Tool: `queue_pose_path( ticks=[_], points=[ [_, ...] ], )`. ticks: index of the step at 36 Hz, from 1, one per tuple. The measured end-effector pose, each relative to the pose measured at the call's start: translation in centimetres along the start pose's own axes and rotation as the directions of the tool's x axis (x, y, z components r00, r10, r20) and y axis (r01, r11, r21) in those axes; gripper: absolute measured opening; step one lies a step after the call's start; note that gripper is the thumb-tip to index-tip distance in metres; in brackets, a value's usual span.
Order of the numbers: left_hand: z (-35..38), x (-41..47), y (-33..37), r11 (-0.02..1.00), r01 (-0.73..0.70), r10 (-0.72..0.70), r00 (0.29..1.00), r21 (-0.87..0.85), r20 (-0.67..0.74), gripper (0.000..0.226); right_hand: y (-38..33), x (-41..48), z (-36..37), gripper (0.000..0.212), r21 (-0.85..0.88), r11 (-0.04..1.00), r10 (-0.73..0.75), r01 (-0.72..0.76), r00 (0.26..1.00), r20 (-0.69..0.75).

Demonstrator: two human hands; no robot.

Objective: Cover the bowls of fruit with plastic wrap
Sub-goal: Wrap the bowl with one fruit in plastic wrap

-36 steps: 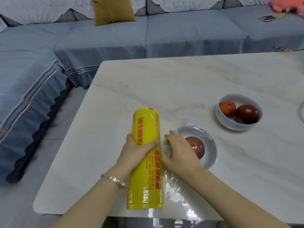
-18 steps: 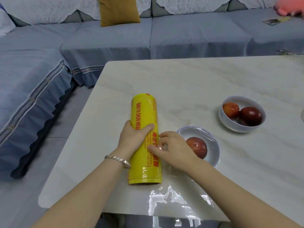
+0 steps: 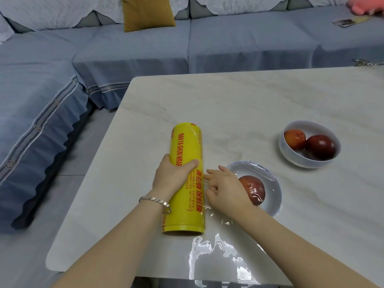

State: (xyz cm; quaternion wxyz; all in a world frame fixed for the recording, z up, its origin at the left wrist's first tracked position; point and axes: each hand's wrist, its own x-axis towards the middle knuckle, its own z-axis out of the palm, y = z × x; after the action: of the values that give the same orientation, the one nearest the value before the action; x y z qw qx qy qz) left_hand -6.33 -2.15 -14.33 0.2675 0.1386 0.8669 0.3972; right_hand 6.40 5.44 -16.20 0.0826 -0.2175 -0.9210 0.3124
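A yellow roll of plastic wrap (image 3: pixel 186 142) lies lengthwise on the white marble table (image 3: pixel 228 104). My left hand (image 3: pixel 172 175) grips the roll around its middle. My right hand (image 3: pixel 224 188) lies just right of the roll, its spread fingers touching the film at the roll's edge. Film stretches from the roll over the near white bowl (image 3: pixel 274 196), which holds one red fruit (image 3: pixel 255 189). Loose film (image 3: pixel 220 252) lies crumpled at the table's front edge. The far white bowl (image 3: pixel 291 157), uncovered, holds an orange-red fruit (image 3: pixel 294 139) and a dark red fruit (image 3: pixel 321 146).
A blue-grey sofa (image 3: pixel 239 42) wraps round the table's far and left sides, with a mustard cushion (image 3: pixel 145 11) on it. A pink object (image 3: pixel 365 6) and a flat item (image 3: pixel 349 21) lie on the sofa at the far right. The table's left edge drops to the floor (image 3: pixel 68 167).
The roll has slid away from me along the table under my left hand. My right hand moved from the bowl's side onto the roll and now sits at its right edge.
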Motion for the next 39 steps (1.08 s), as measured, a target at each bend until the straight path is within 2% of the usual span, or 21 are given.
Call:
queue_pose_path(
  ticks=[3, 5, 7, 9, 13, 16, 19, 22, 25, 31, 34, 37, 39],
  points=[
    [-0.2, 0.1, -0.1, 1.000, -0.001, 0.001, 1.000, -0.009, 0.003, 0.057, 0.3, -0.7, 0.0, 0.025, 0.019, 0.999, 0.029, -0.027, 0.996, -0.087],
    [-0.2, 0.1, -0.2, 1.000, 0.002, -0.002, 1.000, -0.015, 0.013, 0.056, 0.1, -1.5, -0.4, 0.008, 0.028, 0.998, 0.056, -0.053, 0.992, -0.116],
    [-0.2, 0.1, -0.2, 1.000, 0.004, -0.004, 1.000, -0.019, 0.016, 0.057, 0.0, -2.3, -0.7, 0.030, 0.048, 0.997, 0.073, -0.067, 0.989, -0.128],
    [-0.2, 0.1, -0.2, 1.000, 0.002, -0.002, 1.000, -0.017, 0.019, 0.057, -0.2, -2.6, -0.9, 0.043, 0.044, 0.999, 0.031, -0.025, 0.988, -0.149],
    [-0.1, 0.1, -0.3, 1.000, -0.007, 0.007, 1.000, -0.010, 0.019, 0.057, -1.3, -3.1, -1.1, 0.063, 0.036, 0.997, -0.069, 0.069, 0.998, -0.010],
    [-0.1, 0.1, -0.3, 1.000, -0.006, 0.006, 1.000, -0.018, 0.021, 0.056, -2.0, -2.8, -1.4, 0.056, 0.011, 0.998, -0.054, 0.054, 0.998, 0.037],
    [-0.1, 0.0, -0.3, 1.000, -0.006, 0.006, 1.000, -0.014, 0.016, 0.056, -2.4, -2.3, -1.0, 0.066, -0.022, 1.000, -0.012, 0.014, 0.993, 0.121],
    [-0.1, 0.0, -0.2, 1.000, -0.005, 0.005, 1.000, -0.011, 0.017, 0.055, -2.5, -2.2, -0.7, 0.041, 0.009, 1.000, 0.004, -0.005, 0.989, 0.147],
    [0.0, 0.1, -0.1, 1.000, -0.011, 0.011, 1.000, -0.002, 0.016, 0.055, -2.5, -2.2, -0.8, 0.044, 0.092, 0.995, 0.031, -0.045, 0.988, 0.149],
    [0.3, -0.2, 0.3, 0.999, -0.013, 0.014, 1.000, 0.037, -0.006, 0.056, -2.7, -2.0, 0.6, 0.029, 0.008, 1.000, -0.013, 0.013, 1.000, 0.005],
    [0.0, -0.2, 0.1, 1.000, -0.012, 0.012, 1.000, 0.009, 0.010, 0.051, -1.3, -1.9, 1.3, 0.018, -0.038, 0.988, -0.153, 0.149, 0.961, -0.228],
    [-0.1, -0.2, 0.0, 1.000, -0.013, 0.013, 1.000, -0.012, 0.013, 0.052, -0.1, -2.2, 1.6, 0.030, 0.007, 0.991, -0.130, 0.136, 0.960, -0.246],
    [-0.2, -0.1, 0.0, 1.000, -0.010, 0.010, 1.000, -0.014, 0.013, 0.055, -0.2, -2.7, 1.3, 0.034, 0.044, 0.996, -0.065, 0.076, 0.978, -0.199]
  ],
)
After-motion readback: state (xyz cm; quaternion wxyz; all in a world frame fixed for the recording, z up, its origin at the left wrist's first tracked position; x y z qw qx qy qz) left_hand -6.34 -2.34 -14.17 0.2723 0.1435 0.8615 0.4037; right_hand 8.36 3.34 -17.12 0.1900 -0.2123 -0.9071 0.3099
